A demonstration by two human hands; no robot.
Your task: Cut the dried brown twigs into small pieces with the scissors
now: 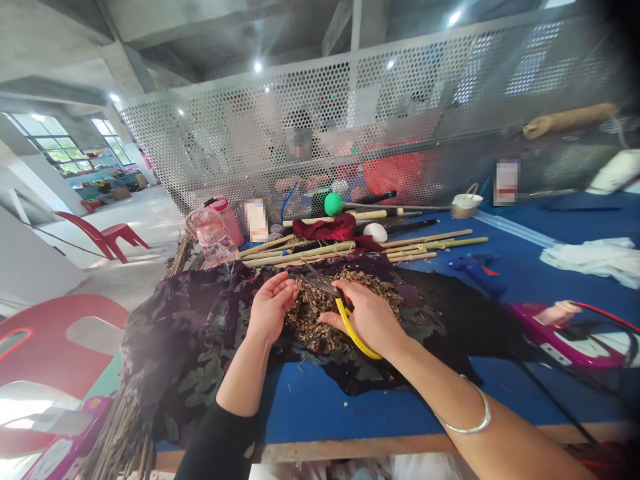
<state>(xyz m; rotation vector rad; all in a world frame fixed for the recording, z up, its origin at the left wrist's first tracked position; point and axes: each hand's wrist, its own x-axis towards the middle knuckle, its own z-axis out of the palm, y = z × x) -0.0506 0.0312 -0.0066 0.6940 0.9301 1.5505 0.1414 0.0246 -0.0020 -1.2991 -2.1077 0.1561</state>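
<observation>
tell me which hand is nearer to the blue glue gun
Right. The right hand, holding yellow-handled scissors, is left of the blue glue gun; the left hand is farther off on that same side.

On my remote feed, I read a moderately bright scene, lit by daylight from the windows (54, 148) at far left and by small ceiling lamps (258, 66), with pale haze across the perforated metal screen (210, 133). I noted soft shadow on the blue tabletop (320, 407), clipped highlights at lower left, and little detail in the dark cloth (185, 360). Wide-angle stretching affected the margins, the upper right corner was blackened, pixelated patches showed, and the yellow-handled scissors (353, 331) resolved more clearly than the magenta device (530, 319).
</observation>
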